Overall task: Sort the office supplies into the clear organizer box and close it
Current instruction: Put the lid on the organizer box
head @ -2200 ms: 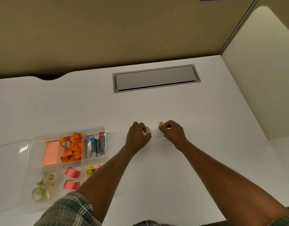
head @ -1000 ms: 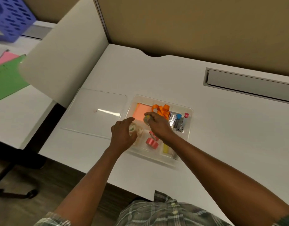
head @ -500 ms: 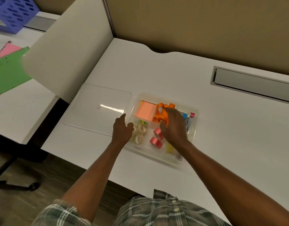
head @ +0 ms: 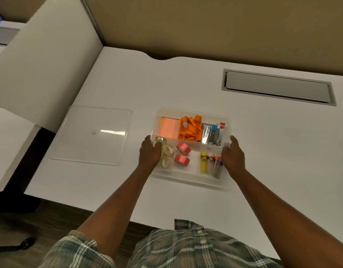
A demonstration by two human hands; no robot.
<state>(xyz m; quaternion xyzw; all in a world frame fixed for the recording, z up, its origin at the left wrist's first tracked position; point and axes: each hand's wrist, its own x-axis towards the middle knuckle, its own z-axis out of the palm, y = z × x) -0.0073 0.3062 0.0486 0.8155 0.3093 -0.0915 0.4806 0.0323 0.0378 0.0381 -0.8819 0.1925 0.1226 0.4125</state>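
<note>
Organizer box (head: 193,111) clear, lidless, compartments filled; left hand (head: 149,154), right hand (head: 233,154) grip holding sides

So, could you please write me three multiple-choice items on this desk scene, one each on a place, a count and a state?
1. Where does the lid lie?
A. on the box
B. flat on the desk, left of the box
C. on the floor

2. How many pink tape rolls are in the box?
A. two
B. four
C. none

3. How do the hands stand?
A. both in the air
B. left hand and right hand at the box's two sides
C. both on the lid

Answers: 1 B, the lid rests apart on the desk; 2 A, two sit in the middle front compartment; 3 B, each hand touches a side wall.
</note>
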